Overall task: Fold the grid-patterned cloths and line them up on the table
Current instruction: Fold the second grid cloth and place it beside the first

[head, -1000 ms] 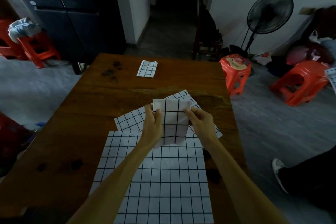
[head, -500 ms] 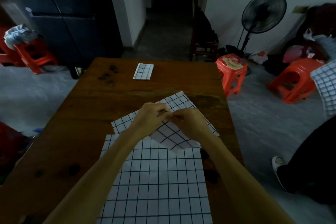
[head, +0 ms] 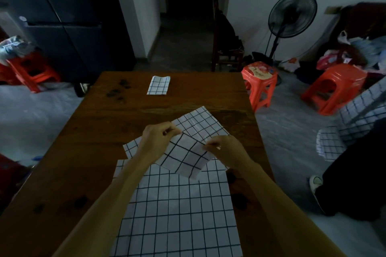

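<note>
Since half a second ago the two hands, which were bunched together over the middle of the held cloth (head: pixel 186 155), are drawing apart, and the cloth is stretching out between them, raised just above the table (head: pixel 87 148).

The left hand (head: pixel 157 139) is pinching the cloth's far left corner, fingers curled onto the fabric. The right hand (head: pixel 224 150) is pinching the right edge in the same way. The cloth is already folded to a small panel and is hanging tilted, its near corner drooping toward the large flat cloth (head: pixel 177 210) lying open at the near edge.

A second open cloth (head: pixel 200 124) is lying skewed beneath the hands, partly under the large one. One folded cloth (head: pixel 158 85) is sitting at the far end of the table, well apart from the rest (presumably the start of the row).

Handling notes, as a judgement:
- The fabric is looking thin, light and limp; it is sagging wherever unsupported.
- It is likely to slip open if one pinch is released.
- Hold is best taken at two adjacent corners, layers pinched together, keeping the edge taut while laying it down.
</note>
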The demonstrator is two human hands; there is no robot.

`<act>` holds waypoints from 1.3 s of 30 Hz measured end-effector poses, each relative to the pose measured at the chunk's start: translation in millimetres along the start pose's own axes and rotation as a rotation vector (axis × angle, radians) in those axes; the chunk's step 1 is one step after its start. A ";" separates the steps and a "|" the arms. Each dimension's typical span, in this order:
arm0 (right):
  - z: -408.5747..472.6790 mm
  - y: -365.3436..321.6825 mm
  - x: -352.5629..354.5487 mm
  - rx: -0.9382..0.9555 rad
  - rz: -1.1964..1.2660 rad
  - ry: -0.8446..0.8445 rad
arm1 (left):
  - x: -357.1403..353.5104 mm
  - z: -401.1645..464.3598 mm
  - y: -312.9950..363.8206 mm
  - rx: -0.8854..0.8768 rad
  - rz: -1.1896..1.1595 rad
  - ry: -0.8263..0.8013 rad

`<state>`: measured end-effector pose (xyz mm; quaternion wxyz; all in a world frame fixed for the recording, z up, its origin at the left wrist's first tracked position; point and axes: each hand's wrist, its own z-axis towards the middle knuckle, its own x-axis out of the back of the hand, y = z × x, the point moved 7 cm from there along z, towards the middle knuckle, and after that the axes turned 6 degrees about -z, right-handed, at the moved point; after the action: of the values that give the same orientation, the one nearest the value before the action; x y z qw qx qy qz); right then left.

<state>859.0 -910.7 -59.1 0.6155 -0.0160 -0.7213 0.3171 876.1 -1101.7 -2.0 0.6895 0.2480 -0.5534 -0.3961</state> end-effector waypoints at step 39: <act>-51.7 -24.1 -25.0 -0.455 0.674 0.255 | -41.4 -69.6 -77.9 0.395 -0.634 0.127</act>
<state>920.4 -917.6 -67.5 0.5425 -0.4254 -0.6455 0.3287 918.6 -1118.3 -104.7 0.5045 0.5591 -0.4712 -0.4592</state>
